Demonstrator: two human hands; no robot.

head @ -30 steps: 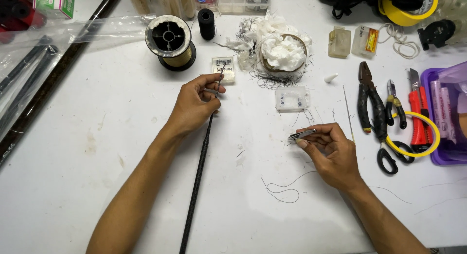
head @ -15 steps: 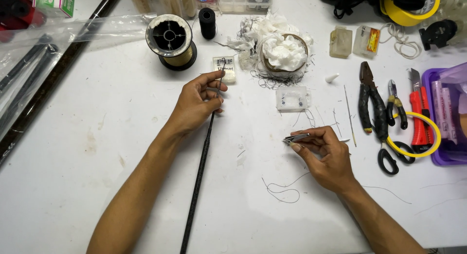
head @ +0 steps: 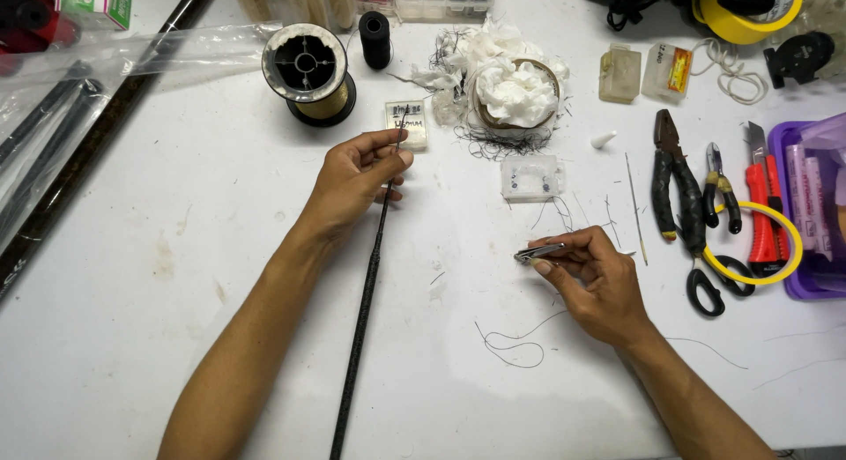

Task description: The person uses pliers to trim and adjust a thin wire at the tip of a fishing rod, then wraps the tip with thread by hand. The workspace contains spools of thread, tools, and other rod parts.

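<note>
Pinching the thin black rod point(head: 366, 293) near its tip at centre frame, the left hand point(head: 357, 178) should keep it steady on the worktop point(head: 132, 337). The right hand point(head: 599, 279), right of centre, grips small metal clippers point(head: 538, 251); bring them squarely to the tip.

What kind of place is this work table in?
Probably a hobby or repair workbench, perhaps for fishing rods. The left hand holds a thin black rod; a spool of golden thread, pliers and a utility knife lie on the white table.
</note>
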